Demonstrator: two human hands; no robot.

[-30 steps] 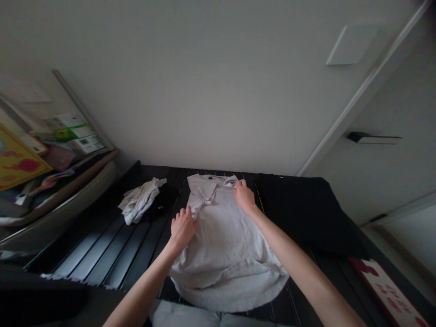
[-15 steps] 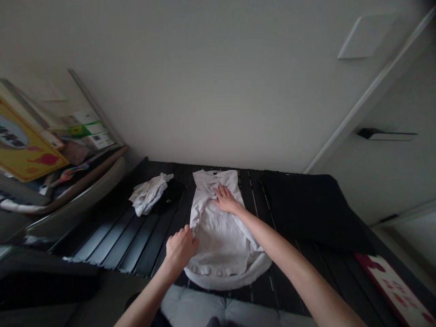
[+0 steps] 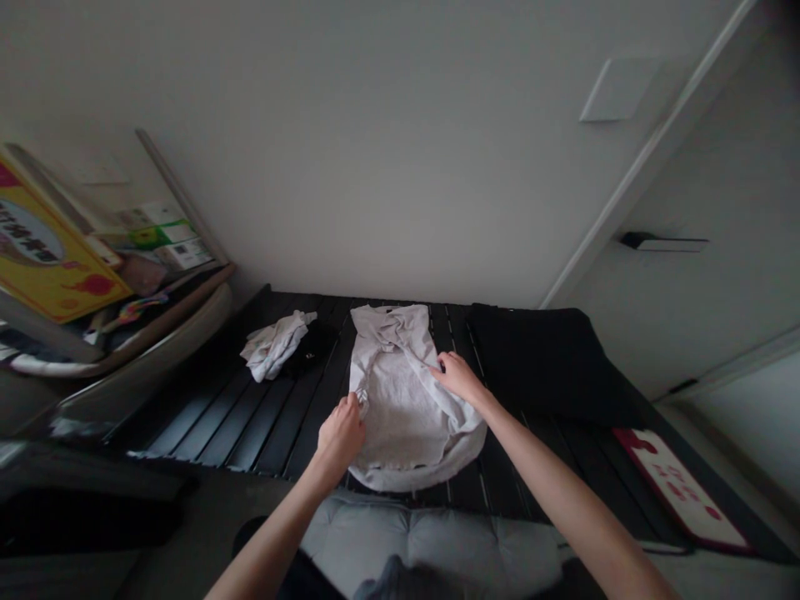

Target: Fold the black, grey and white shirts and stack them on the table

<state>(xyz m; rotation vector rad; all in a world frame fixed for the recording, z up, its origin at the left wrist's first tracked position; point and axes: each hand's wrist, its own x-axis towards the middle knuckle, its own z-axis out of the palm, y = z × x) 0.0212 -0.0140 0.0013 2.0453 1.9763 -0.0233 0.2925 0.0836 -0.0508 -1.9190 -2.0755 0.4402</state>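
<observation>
A light grey shirt lies spread on the black slatted table, its sleeves folded inward over the body and its upper part wrinkled. My left hand is closed on the shirt's left edge, with a bunch of cloth at the fingertips. On the opposite side, my right hand has its thumb and fingers curled at the right edge, pinching the fabric.
A crumpled pale cloth and a black item lie to the left. Folded black fabric and a red-and-white board are on the right. A grey cushion sits in front of the slatted table.
My right hand has left the flat press on the upper middle of the shirt and moved to its right edge, fingers now curled. My left hand stays at the left edge. The view has shifted slightly.
</observation>
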